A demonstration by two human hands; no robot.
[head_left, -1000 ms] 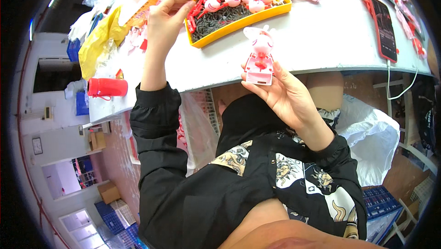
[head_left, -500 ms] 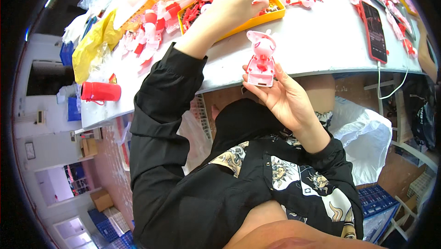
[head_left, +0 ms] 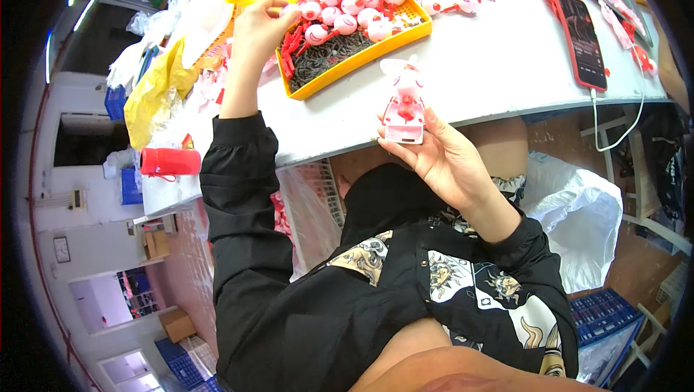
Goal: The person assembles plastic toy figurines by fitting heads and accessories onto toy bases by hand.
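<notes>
My right hand holds a pink rabbit-like toy figure upright by its lower body, between thumb and fingers. Its back is open, showing small red parts inside, with a pink box-like base below. My left hand hovers at the left end of a yellow tray, its fingers curled toward the thumb; whatever they hold, if anything, cannot be made out. Inside the tray lie pink round heads, slim red pieces and a heap of dark screws.
A red-cased phone on a white cable lies on the white table at the right. More pink parts are beyond the tray. A red bottle and a yellow plastic bag occupy the left side. A white plastic bag hangs below the table.
My left hand has moved left from above the pink heads to the tray's left end, uncovering heads and screws. The toy figure in my right hand has shifted slightly left and nearer.
</notes>
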